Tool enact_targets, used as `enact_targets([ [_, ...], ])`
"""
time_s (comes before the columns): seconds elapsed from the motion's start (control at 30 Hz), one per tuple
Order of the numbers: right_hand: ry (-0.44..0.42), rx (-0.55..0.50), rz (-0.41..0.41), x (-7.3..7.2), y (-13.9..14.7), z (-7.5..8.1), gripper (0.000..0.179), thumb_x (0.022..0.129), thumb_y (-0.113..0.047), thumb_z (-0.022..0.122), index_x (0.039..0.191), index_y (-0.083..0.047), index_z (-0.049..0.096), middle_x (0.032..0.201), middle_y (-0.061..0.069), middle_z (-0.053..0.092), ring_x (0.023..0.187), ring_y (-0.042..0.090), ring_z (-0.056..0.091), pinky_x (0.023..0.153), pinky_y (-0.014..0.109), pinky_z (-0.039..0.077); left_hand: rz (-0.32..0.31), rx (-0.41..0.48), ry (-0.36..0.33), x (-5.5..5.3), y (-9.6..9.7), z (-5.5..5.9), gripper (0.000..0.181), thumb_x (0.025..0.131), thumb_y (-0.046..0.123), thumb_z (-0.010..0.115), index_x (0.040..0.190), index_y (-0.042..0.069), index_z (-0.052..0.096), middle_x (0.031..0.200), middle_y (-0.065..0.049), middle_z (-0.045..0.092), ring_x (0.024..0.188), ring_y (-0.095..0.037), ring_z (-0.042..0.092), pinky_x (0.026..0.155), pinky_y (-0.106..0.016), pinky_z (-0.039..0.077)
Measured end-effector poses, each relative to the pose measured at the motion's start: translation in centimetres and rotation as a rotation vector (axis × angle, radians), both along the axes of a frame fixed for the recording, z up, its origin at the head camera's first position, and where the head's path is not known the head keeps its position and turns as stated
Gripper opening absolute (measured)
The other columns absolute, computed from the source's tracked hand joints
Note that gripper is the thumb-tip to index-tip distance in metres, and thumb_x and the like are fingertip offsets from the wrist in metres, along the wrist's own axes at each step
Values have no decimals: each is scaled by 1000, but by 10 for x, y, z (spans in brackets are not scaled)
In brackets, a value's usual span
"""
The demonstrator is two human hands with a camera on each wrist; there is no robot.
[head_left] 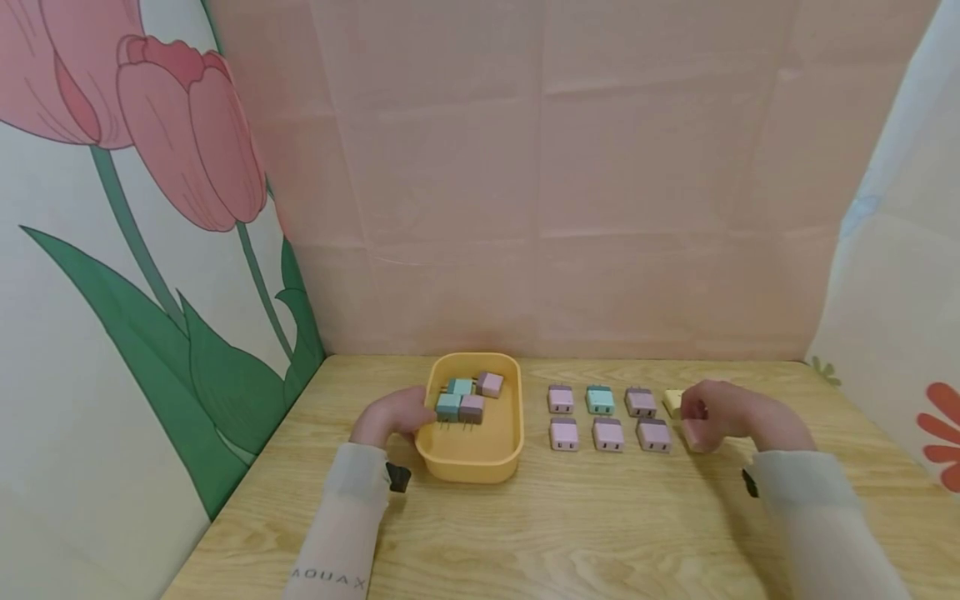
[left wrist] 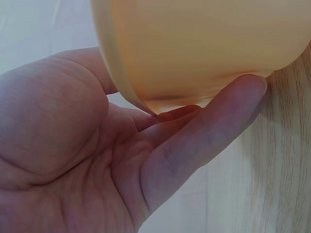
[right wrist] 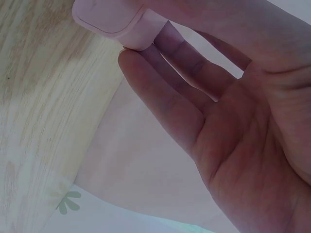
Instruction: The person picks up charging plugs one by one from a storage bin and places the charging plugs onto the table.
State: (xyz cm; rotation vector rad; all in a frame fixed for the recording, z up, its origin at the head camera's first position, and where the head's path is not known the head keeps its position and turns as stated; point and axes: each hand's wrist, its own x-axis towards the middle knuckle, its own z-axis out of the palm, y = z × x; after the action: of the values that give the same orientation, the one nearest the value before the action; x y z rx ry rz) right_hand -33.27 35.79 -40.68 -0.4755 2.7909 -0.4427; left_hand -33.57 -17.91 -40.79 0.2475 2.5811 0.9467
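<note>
While your left hand point(head_left: 393, 411) is gripping the yellow basket point(head_left: 471, 473) by its nine o'clock wall, your right hand point(head_left: 723, 410) is pinching a pink charger point(right wrist: 109, 14) out past the basket's three o'clock side, at the end of the nearer row of chargers point(head_left: 608, 436); a yellow charger point(head_left: 672, 403) is sitting near it toward ten o'clock, a teal charger point(head_left: 601, 401) is lying farther along toward nine, and four chargers point(head_left: 471, 407) are resting inside the basket, nearer its twelve o'clock end
</note>
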Motion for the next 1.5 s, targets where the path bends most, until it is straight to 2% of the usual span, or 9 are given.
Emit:
enact_targets([
  [0.37, -31, 18, -33, -4, 1, -3, 21, 81, -2, 79, 97, -12, 70, 89, 3, 59, 84, 21, 53, 71, 36, 43, 0, -6, -2, 0, 0, 0, 23, 99, 9, 56, 120, 0, 63, 102, -19, 75, 76, -22, 73, 68, -31, 59],
  [0.53, -15, 20, -13, -4, 0, -2, 21, 80, -1, 80, 96, -11, 70, 88, 4, 59, 82, 21, 52, 70, 36, 43, 0, -22, 12, -1, -1, -1, 21, 99, 9, 56, 117, 0, 64, 101, -19, 76, 75, -22, 72, 68, -31, 59],
  [0.87, -21, 38, -30, -2, -2, -1, 25, 79, -1, 80, 100, -11, 71, 91, 5, 61, 85, 22, 53, 71, 36, 44, 3, -22, 9, 2, 0, 2, 23, 100, 9, 57, 119, 0, 63, 103, -19, 76, 75, -22, 72, 68, -32, 60],
  [1.5, -42, 9, -26, -2, -2, -3, 28, 78, 3, 79, 102, -8, 71, 91, 5, 60, 85, 22, 53, 71, 36, 44, -12, -34, 19, -1, -1, -1, 21, 99, 10, 57, 116, 0, 64, 99, -17, 76, 73, -20, 71, 67, -32, 60],
])
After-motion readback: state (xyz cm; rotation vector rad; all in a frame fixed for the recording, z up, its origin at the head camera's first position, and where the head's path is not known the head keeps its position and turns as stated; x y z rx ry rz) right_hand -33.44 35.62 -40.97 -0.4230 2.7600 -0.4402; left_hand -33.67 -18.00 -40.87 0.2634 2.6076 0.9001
